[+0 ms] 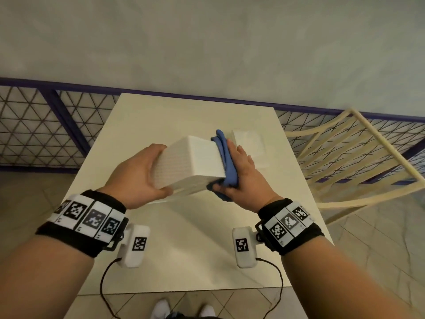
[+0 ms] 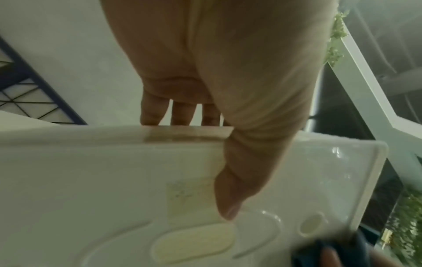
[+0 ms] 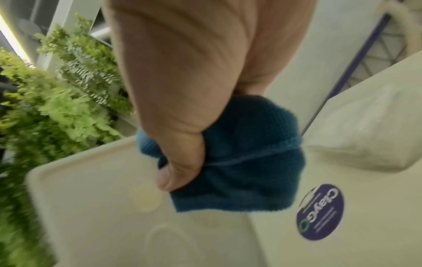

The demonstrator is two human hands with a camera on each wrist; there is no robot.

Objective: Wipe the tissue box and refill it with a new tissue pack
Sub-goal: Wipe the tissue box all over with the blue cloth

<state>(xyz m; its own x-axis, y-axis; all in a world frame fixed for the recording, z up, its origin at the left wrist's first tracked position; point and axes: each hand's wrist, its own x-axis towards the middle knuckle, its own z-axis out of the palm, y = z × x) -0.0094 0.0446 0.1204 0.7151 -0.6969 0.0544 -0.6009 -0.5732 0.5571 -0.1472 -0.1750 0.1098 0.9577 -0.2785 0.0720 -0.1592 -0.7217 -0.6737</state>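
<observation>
A white tissue box [image 1: 195, 162] hangs tilted above the table. My left hand [image 1: 158, 171] grips its left end, thumb underneath and fingers over the far edge. In the left wrist view the thumb of that hand [image 2: 210, 162] lies on the box face [image 2: 91, 180] that has an oval opening. A blue cloth [image 1: 222, 139] is pressed against the box's right end by my right hand [image 1: 230, 166]. The right wrist view shows this hand [image 3: 182, 153] pinching the cloth [image 3: 239, 171] with the thumb against the box [image 3: 91, 207]. A white tissue pack [image 1: 249, 143] lies on the table behind the cloth.
The cream table [image 1: 184, 249] carries a round purple sticker [image 3: 319, 211] near the tissue pack [image 3: 365, 130]. A cream slatted chair [image 1: 345, 162] stands to the right. A purple-framed mesh fence [image 1: 46, 125] runs behind the table. Green ferns [image 3: 57, 99] show in the right wrist view.
</observation>
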